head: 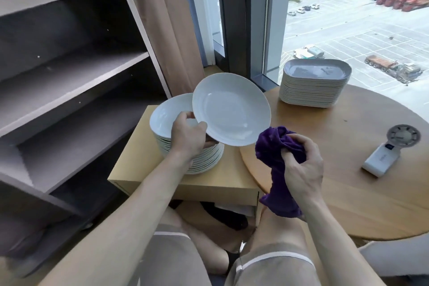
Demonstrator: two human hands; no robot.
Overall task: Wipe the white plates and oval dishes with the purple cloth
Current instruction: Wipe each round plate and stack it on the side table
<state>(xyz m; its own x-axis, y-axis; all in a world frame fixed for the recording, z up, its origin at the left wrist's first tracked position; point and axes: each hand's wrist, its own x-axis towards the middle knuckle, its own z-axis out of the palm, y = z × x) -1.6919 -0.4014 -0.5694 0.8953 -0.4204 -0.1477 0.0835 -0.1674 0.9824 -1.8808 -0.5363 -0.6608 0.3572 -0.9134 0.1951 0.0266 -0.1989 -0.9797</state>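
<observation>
At far left we note a dark shelf unit [69, 81], and right of it a brown curtain [167, 30] hanging beside the window frame. Below the curtain stands a low square counter [130, 169] of pale wood, carrying a stack of round white plates [162, 121].

Left hand [188, 137]: fingers and thumb curled round the near-left rim of a single plate [232, 109]. We see that plate raised above the stack and tilted, its hollow face turned toward us.

Just beside the plate's lower right rim is the purple cloth [276, 169]. We cannot tell whether the two touch. Right hand [301, 169]: clenched round the bunched top of the cloth, the loose tail hanging down past the edge of the round counter [348, 193] toward the knee.

On the far side of the round counter, by the window [348, 18], sits a stack of oval dishes [313, 90], upright and even. Further right, nearer us, a white handheld fan [390, 153] lies flat on the wood, well apart from the dishes.
</observation>
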